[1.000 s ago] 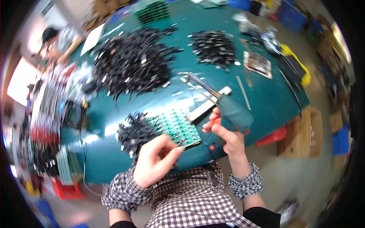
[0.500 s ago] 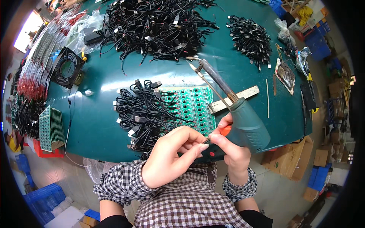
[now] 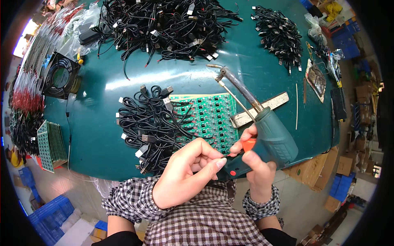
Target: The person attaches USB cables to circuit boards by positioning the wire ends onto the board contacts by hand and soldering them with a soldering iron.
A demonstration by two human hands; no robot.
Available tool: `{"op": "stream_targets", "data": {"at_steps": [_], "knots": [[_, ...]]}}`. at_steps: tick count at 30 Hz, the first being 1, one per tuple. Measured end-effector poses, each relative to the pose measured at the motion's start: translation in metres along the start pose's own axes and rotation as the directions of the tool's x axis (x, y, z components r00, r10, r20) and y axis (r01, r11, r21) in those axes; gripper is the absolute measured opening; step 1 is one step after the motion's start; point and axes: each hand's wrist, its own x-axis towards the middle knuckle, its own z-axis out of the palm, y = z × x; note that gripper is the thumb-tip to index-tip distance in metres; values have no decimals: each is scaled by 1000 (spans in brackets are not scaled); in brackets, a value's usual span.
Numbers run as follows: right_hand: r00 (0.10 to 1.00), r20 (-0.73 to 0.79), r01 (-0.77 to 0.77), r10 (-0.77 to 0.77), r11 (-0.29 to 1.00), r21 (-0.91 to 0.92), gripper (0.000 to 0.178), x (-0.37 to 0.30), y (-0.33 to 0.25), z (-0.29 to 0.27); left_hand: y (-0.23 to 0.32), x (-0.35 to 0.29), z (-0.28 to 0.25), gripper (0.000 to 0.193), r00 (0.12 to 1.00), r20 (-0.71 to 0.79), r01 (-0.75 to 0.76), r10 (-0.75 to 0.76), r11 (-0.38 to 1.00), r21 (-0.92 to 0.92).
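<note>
My left hand [image 3: 186, 174] pinches a thin dark wire end [image 3: 226, 156] between thumb and forefinger, above the bench's front edge. Close by, my right hand [image 3: 260, 170] is closed about a dark green soldering gun [image 3: 276, 137], with fingers at its orange trigger [image 3: 248, 144]. A right fingertip is beside the wire; whether it touches is unclear. The gun's metal barrel points up and left, over a pale bar [image 3: 277, 101]. Beyond my hands lies a panel of green circuit boards [image 3: 221, 119]. Bundled black USB cables [image 3: 143, 127] lie along its left side, their red-tipped ends on the boards.
A large heap of black cables [image 3: 164, 28] covers the back of the green table [image 3: 102, 106]. A smaller cable pile [image 3: 279, 37] lies back right, near a stained pad [image 3: 316, 78]. A fan [image 3: 60, 76] and stacked circuit boards [image 3: 51, 145] stand at the left.
My right thumb has come away from the wire toward the orange trigger. The left hand keeps its pinch. The whole view has shifted slightly.
</note>
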Motion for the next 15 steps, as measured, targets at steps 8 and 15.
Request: {"op": "stream_targets", "data": {"at_steps": [8,15], "knots": [[1000,13,-21,23,990,-138,36,2,-1,6,0,2,-4,9,998,53,13,-16,999,43],[992,-76,-108,97,983,-150,51,-1,0,8,-2,2,-4,9,999,51,6,-12,993,117]]}}
